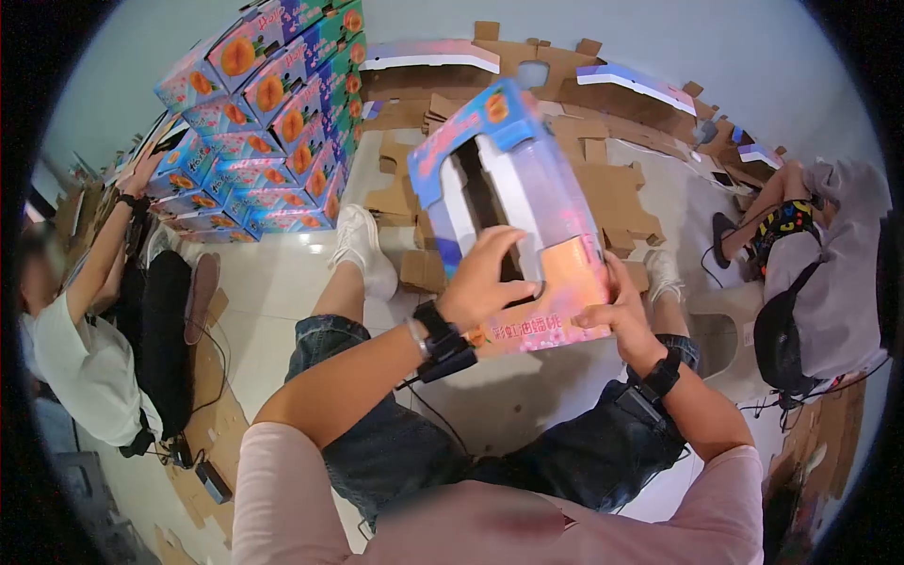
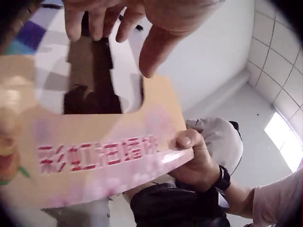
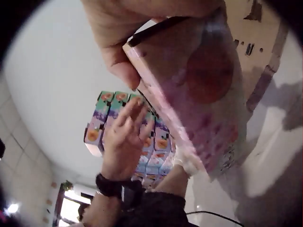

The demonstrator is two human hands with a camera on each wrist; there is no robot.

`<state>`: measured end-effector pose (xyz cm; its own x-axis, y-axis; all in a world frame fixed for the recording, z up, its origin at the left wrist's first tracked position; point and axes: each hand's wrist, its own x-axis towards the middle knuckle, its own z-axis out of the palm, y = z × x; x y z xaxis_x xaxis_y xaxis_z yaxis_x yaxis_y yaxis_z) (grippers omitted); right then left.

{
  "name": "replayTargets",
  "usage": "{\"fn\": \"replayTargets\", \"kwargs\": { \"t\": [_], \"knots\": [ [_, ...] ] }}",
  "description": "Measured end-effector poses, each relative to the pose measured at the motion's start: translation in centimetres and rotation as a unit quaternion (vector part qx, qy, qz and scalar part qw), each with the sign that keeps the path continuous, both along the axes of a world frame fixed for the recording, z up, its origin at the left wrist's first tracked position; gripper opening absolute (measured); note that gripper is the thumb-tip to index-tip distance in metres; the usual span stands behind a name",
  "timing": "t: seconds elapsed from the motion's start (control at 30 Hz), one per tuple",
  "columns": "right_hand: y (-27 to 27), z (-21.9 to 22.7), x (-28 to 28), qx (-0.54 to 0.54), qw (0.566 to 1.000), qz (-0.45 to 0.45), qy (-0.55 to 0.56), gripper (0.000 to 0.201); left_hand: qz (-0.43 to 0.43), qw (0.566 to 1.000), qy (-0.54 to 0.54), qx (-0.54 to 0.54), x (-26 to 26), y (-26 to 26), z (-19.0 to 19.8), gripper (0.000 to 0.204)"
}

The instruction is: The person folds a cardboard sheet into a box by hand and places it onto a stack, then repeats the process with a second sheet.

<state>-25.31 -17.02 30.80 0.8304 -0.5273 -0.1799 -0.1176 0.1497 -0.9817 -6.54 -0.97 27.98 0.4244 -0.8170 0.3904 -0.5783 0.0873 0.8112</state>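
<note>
A printed fruit carton (image 1: 562, 268) with a long cut-out in its top is held tilted above my lap. Blue, purple and orange areas cover it, with pink lettering along the near edge. My right hand (image 1: 626, 311) grips the carton's near right corner, its thumb on the orange panel. My left hand (image 1: 482, 281) lies over the cut-out near its close end, and the left wrist view shows its fingers (image 2: 97, 21) spread and mostly straight. White flaps (image 2: 52, 71) line the opening, with brown cardboard inside.
Stacked printed cartons (image 1: 292, 122) stand at the far left, where another person (image 1: 94, 339) reaches to them. A second person (image 1: 829, 273) sits at the right. Flattened brown cardboard (image 1: 603, 198) covers the floor ahead and along the wall. A cable (image 1: 438, 414) runs by my legs.
</note>
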Motion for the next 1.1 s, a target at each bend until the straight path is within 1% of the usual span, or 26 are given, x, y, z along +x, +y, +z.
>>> {"fn": "replayTargets", "kwargs": {
  "t": [0.07,0.1,0.13,0.2,0.23,0.27,0.3,0.33,0.37,0.43,0.47,0.53,0.63,0.67,0.7,0.73,0.77,0.83,0.87,0.93,0.97,1.0,1.03,1.07,1.1],
  "knots": [
    [0.6,-1.6,0.7,-0.043,0.999,0.031,-0.003,0.102,0.008,1.000,-0.029,0.001,-1.0,-1.1,-0.2,0.064],
    [0.2,-2.6,1.1,-0.065,0.997,0.041,0.024,0.103,0.020,0.999,0.035,0.019,-1.4,-1.6,-0.1,0.058],
    [0.3,-3.3,1.1,-0.064,0.997,0.043,0.025,0.103,0.022,0.999,0.036,0.020,-1.5,-2.0,-0.3,0.058],
    [0.6,-4.5,1.0,-0.168,0.980,0.019,0.100,0.102,0.016,0.985,0.123,0.123,-1.7,-2.5,-0.8,0.055],
    [0.6,-5.3,1.1,-0.168,0.980,0.020,0.101,0.102,0.027,0.990,0.082,0.112,-1.9,-2.6,-0.9,0.057],
    [0.6,-6.1,1.2,-0.146,0.986,0.015,0.079,0.103,0.027,0.990,0.083,0.112,-2.2,-2.7,-1.0,0.057],
    [0.6,-6.5,1.3,-0.125,0.991,0.010,0.057,0.103,0.057,0.990,0.050,0.122,-2.5,-2.9,-0.9,0.058],
    [0.7,-6.5,1.3,-0.125,0.990,0.010,0.058,0.103,0.086,0.987,0.017,0.131,-2.7,-3.0,-0.9,0.059],
    [0.8,-6.5,1.3,-0.134,0.988,0.006,0.070,0.103,0.085,0.988,0.019,0.131,-3.1,-3.0,-1.0,0.059],
    [1.1,-6.2,1.2,-0.144,0.986,0.001,0.084,0.103,0.139,0.988,0.020,0.060,-4.0,-2.7,-0.9,0.053],
    [1.4,-5.7,1.3,-0.147,0.984,0.008,0.097,0.103,0.139,0.988,0.020,0.060,-3.9,-2.9,-0.7,0.053],
    [1.7,-5.6,1.0,-0.147,0.983,0.014,0.110,0.103,0.162,0.962,0.116,0.189,-3.8,-3.1,0.6,0.066],
    [1.9,-5.9,0.7,-0.166,0.978,-0.004,0.125,0.104,0.182,0.950,0.128,0.219,-4.2,-3.6,0.6,0.066],
    [2.1,-5.9,0.6,-0.203,0.970,-0.013,0.131,0.105,0.181,0.950,0.128,0.219,-4.6,-3.8,0.2,0.066],
    [2.2,-5.9,0.5,-0.240,0.961,-0.022,0.137,0.106,0.187,0.958,0.134,0.172,-5.0,-3.9,-0.5,0.059],
    [2.2,-5.9,0.4,-0.240,0.961,-0.022,0.138,0.106,0.193,0.963,0.140,0.125,-5.2,-4.0,-1.2,0.053],
    [2.1,-5.8,0.3,-0.243,0.959,-0.023,0.141,0.107,0.193,0.963,0.140,0.124,-5.3,-4.1,-1.7,0.053],
    [1.9,-5.5,-0.1,-0.247,0.958,-0.025,0.145,0.109,0.147,0.978,0.135,0.069,-5.6,-4.2,-1.7,0.049],
    [1.8,-5.2,-0.3,-0.250,0.959,-0.020,0.135,0.108,0.145,0.978,0.134,0.067,-5.7,-4.4,-1.6,0.049],
    [1.7,-4.2,-0.6,-0.252,0.960,-0.015,0.124,0.107,0.046,0.979,0.189,0.059,-5.9,-4.3,0.0,0.047],
    [1.6,-3.3,-0.5,-0.153,0.985,0.010,0.073,0.104,0.047,0.979,0.188,0.059,-5.9,-4.3,0.7,0.047],
    [1.5,-2.5,-0.4,-0.052,0.998,0.035,0.021,0.100,0.023,0.984,0.172,0.029,-5.8,-4.4,1.5,0.048],
    [1.4,-1.9,-0.6,-0.052,0.998,0.038,0.021,0.100,-0.001,0.988,0.156,0.000,-5.7,-4.5,1.8,0.049],
    [1.0,-1.4,-0.9,0.008,0.999,0.037,0.031,0.096,0.002,0.988,0.157,-0.001,-5.1,-4.7,1.9,0.049],
    [0.7,-1.0,-1.1,0.070,0.996,0.034,0.042,0.093,0.028,0.993,0.087,-0.080,-4.1,-4.8,2.2,0.053]
  ]
}}
